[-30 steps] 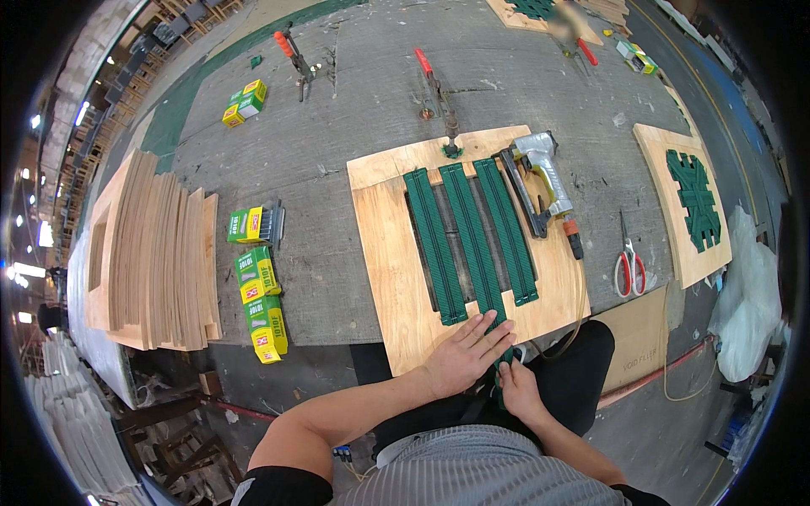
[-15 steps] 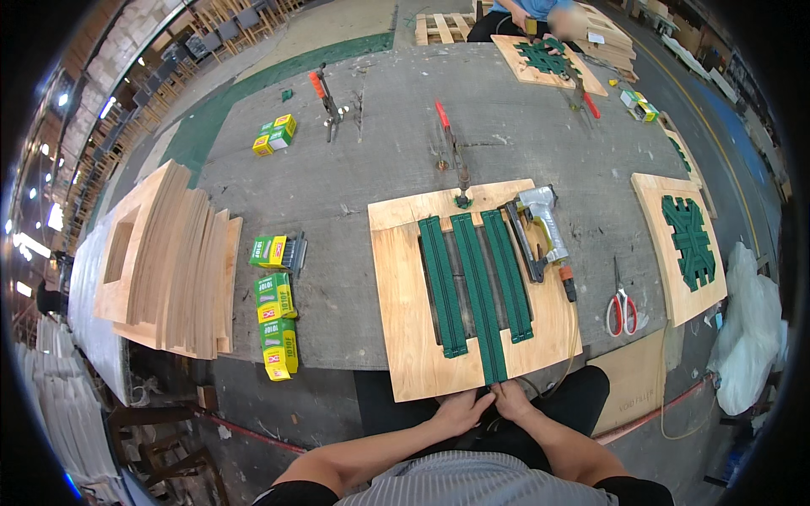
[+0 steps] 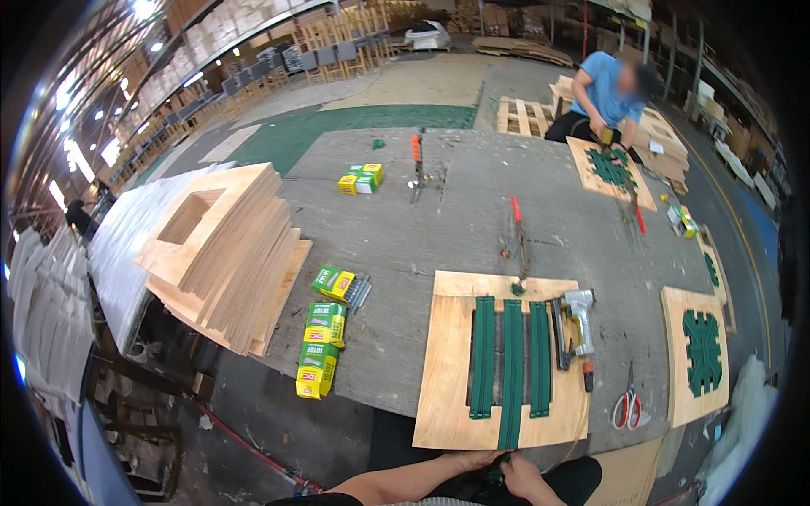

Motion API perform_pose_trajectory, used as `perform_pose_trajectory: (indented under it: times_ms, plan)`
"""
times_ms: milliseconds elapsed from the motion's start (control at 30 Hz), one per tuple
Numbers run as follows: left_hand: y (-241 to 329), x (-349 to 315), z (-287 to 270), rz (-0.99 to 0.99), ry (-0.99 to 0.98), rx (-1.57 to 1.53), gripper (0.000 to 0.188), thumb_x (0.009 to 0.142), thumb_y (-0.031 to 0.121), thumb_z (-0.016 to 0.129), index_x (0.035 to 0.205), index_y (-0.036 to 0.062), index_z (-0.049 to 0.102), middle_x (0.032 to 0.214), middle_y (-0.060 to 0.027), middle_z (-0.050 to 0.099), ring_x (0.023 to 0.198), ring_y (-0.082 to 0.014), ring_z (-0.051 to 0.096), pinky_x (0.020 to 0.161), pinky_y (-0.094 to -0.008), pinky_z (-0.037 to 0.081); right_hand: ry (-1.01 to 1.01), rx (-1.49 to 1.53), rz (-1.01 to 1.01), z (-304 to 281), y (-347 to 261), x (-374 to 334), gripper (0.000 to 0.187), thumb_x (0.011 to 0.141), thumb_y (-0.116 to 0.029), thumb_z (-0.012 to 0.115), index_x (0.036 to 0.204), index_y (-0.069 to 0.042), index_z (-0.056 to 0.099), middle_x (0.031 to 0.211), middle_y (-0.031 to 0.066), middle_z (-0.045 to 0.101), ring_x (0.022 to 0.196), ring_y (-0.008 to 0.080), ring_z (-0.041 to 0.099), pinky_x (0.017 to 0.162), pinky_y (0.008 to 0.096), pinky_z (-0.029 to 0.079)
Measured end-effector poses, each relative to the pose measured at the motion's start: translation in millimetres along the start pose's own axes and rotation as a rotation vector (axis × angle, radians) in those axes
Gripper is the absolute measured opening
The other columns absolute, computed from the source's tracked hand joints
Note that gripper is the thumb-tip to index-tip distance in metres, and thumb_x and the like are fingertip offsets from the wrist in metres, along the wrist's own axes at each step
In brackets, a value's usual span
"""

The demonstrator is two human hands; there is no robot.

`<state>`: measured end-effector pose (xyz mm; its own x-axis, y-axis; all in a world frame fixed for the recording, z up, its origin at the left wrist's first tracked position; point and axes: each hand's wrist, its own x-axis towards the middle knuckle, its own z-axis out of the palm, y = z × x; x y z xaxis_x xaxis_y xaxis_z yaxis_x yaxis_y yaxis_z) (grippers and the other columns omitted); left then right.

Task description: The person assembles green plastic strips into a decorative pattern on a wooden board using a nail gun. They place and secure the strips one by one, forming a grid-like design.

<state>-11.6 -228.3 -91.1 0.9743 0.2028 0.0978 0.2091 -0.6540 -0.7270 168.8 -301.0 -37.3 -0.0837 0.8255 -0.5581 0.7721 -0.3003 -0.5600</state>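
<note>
A wooden board (image 3: 447, 363) with a rectangular opening lies in front of me. Three green webbing straps (image 3: 511, 363) run lengthwise over the opening; the middle one reaches the board's near edge. Just below that edge, my left hand (image 3: 479, 460) is closed, its fingertips partly hidden. Beside it, my right hand (image 3: 525, 477) is closed too, thumb and fingers together. Something dark lies between the hands, too small to make out. A silver staple gun (image 3: 577, 325) rests on the board's right side. A red-handled toggle clamp (image 3: 520, 240) stands at its far edge.
Stacked frame boards (image 3: 245, 253) stand at left, beside green-and-yellow staple boxes (image 3: 325, 325). Red-handled scissors (image 3: 627, 410) lie right of the board. Farther right is a board with woven green straps (image 3: 702, 354). Across the table, a person (image 3: 607, 88) works on another board.
My view has tilted up and turned left, so the table sits lower and farther right. Both hands stay close together at the board's near edge. The staple gun remains on the board.
</note>
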Motion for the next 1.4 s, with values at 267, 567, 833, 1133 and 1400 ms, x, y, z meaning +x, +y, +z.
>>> perform_pose_trajectory:
  times_ms: [267,567,833,1133,1400]
  plan:
    - [-11.0,1.0,-13.9,-0.541,-0.121,-1.396,0.055,0.107,0.046,0.035,0.15,0.0137,0.05,0.157,-0.0128,0.049,0.141,-0.0323,0.049,0.119,-0.0492,0.038,0.823,0.001,-0.198,-210.7,-35.4,67.3,0.03,0.097,-0.016,0.067,0.121,0.003,0.066,0.093,0.0192,0.071,0.083,0.0321,0.071,0.078,0.042,0.056]
    - [-21.1,3.9,-13.7,-0.678,-0.115,-1.478,0.052,0.106,0.045,0.038,0.146,0.0152,0.053,0.154,-0.0127,0.052,0.14,-0.0333,0.051,0.117,-0.0498,0.04,0.59,0.037,0.184,-264.4,-36.5,192.1,0.038,0.076,-0.015,0.083,0.109,0.001,0.073,0.095,0.013,0.074,0.083,0.0267,0.074,0.078,0.0406,0.058]
    - [-29.2,10.6,-16.8,-0.699,-0.093,-1.48,0.05,0.104,0.044,0.041,0.143,0.0164,0.056,0.151,-0.0126,0.054,0.138,-0.0342,0.052,0.116,-0.0504,0.04,0.772,0.572,-0.075,-266.0,-39.5,150.6,0.045,0.071,0.005,0.075,0.113,0.001,0.06,0.092,0.0106,0.066,0.067,0.0242,0.066,0.055,0.0386,0.055]
    - [-14.9,19.1,-5.5,-0.727,-0.086,-1.413,0.047,0.103,0.043,0.044,0.139,0.0178,0.059,0.148,-0.0124,0.057,0.136,-0.0352,0.053,0.115,-0.0509,0.042,0.702,1.084,-0.043,-256.1,-55.9,-34.4,0.024,0.095,-0.03,0.074,0.093,-0.01,0.061,0.067,0.0016,0.057,0.048,0.0153,0.056,0.043,0.0323,0.048]
    - [-21.5,9.4,0.7,-0.734,-0.046,-1.29,0.045,0.099,0.048,0.048,0.131,0.0196,0.063,0.138,-0.0106,0.064,0.128,-0.0351,0.059,0.109,-0.0536,0.045,0.464,0.946,0.024,-135.2,-91.0,-63.4,0.022,0.091,-0.015,0.078,0.107,-0.003,0.068,0.076,0.002,0.064,0.054,0.0119,0.058,0.048,0.0287,0.048]
